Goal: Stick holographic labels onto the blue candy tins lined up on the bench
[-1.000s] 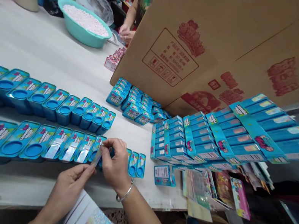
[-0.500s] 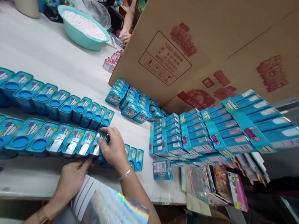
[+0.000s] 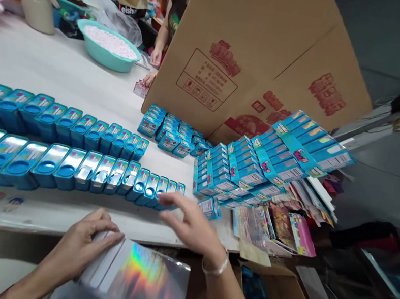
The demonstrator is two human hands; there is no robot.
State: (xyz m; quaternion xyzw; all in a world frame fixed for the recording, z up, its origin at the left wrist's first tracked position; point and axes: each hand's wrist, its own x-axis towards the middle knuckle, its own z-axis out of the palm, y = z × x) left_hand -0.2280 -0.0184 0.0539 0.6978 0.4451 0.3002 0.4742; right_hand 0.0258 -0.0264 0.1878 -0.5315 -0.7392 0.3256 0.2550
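Observation:
My left hand (image 3: 85, 242) pinches the upper left edge of a shiny rainbow-reflecting sticker sheet (image 3: 150, 285), which bears pale strips near that edge. Over the right end of the front row is my right hand (image 3: 192, 225), its thumb and fingers apart and nothing visible in them. Two long rows of blue lidded containers stand on the table; the front row (image 3: 19, 166) runs nearest me and the back row (image 3: 51, 115) lies behind it. Clear glossy strips cross several front-row lids, such as one container's lid (image 3: 101, 171). My right fingertips partly hide the last containers.
A big cardboard box (image 3: 213, 28) stands behind stacked blue packs (image 3: 154, 121). Stacked blue display boxes (image 3: 259, 165) lean at right, above printed sheets (image 3: 279, 225). A turquoise basin (image 3: 118, 60) holds pale pieces. Another person's hand (image 3: 155, 56) shows at the back.
My right hand has left the strip-covered container and shifted right, its fingers opening. My left hand has drawn back from the front row and now grips the sheet's edge. The view has shifted slightly.

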